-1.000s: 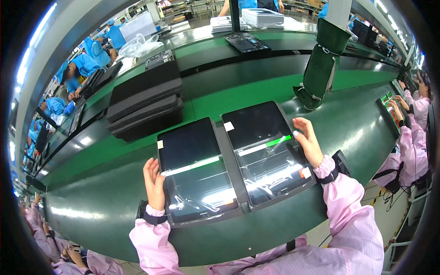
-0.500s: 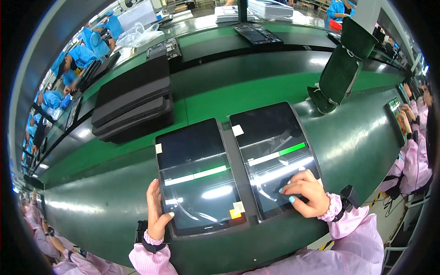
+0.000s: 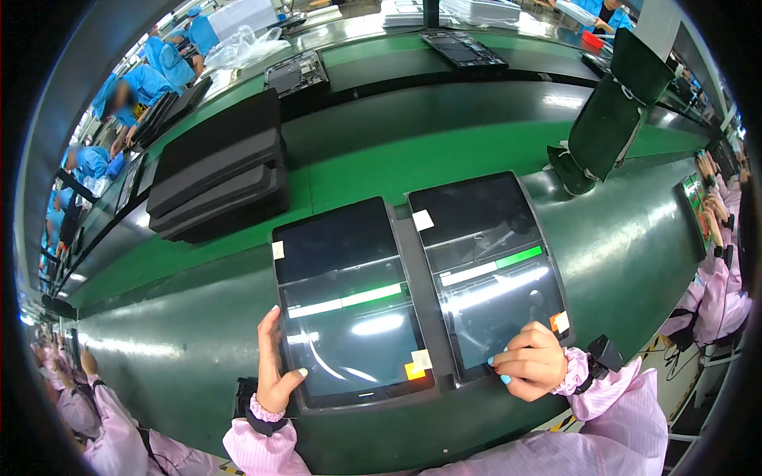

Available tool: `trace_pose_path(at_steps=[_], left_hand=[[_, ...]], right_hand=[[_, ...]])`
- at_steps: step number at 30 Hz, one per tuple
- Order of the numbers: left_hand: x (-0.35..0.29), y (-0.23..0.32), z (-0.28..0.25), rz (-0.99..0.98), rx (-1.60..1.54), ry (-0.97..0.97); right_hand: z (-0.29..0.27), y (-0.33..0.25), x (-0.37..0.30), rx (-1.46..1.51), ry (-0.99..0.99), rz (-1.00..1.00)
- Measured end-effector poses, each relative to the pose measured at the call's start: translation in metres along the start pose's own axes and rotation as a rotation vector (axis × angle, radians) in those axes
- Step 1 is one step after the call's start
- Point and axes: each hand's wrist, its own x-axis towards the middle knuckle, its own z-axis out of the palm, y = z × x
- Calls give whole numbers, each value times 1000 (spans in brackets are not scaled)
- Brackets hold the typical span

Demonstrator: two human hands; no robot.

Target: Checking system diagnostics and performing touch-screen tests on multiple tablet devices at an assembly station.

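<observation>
As left hand (image 3: 274,373) grips left tablet (image 3: 349,305)

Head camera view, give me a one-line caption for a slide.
Left hand grips the left tablet edge while the right hand rests at the right tablet near corner, on a green bench.

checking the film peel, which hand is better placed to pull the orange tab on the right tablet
Right. The right hand rests on the right tablet near edge, close beside its orange tab. The left hand grips the left tablet far side.
</observation>
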Motion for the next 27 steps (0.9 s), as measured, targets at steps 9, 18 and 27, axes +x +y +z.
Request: trace_pose_path(at_steps=[9, 18, 27], left_hand=[[-1, -9, -8, 18, 49, -40], [-1, -4, -16, 20, 33, -191], [1, -7, -16, 43, 45, -257]], right_hand=[[5, -5, 4, 29, -20, -29], [5, -4, 1, 18, -6, -41], [3, -5, -3, 24, 64, -74]])
